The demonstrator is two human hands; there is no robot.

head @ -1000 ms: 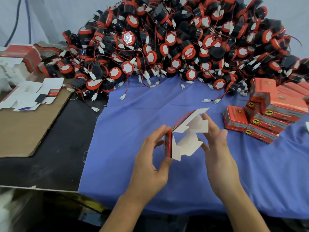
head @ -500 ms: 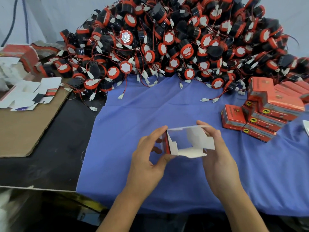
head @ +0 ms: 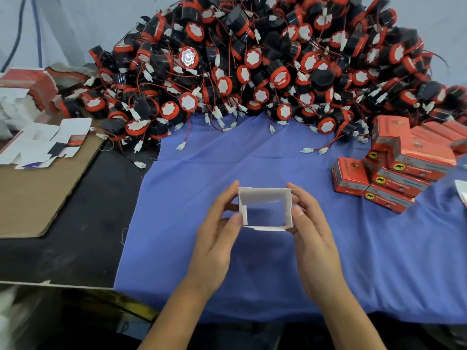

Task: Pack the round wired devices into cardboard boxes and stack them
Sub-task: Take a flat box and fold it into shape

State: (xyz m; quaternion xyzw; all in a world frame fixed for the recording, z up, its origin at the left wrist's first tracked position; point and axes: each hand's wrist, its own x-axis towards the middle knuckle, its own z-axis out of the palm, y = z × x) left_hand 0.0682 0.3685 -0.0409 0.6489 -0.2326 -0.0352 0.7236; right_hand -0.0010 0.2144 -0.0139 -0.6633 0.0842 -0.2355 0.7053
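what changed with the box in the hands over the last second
The cardboard box, a tilted half-flat blank with splayed flaps a second ago, is now squared open into a sleeve, white inside facing the camera. The left hand and right hand kept hold, now gripping its left and right walls. The pile of round wired devices, stacked red boxes and flat blanks stayed put.

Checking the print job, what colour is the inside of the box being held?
Plain white inside the open box, seen best in the head view.
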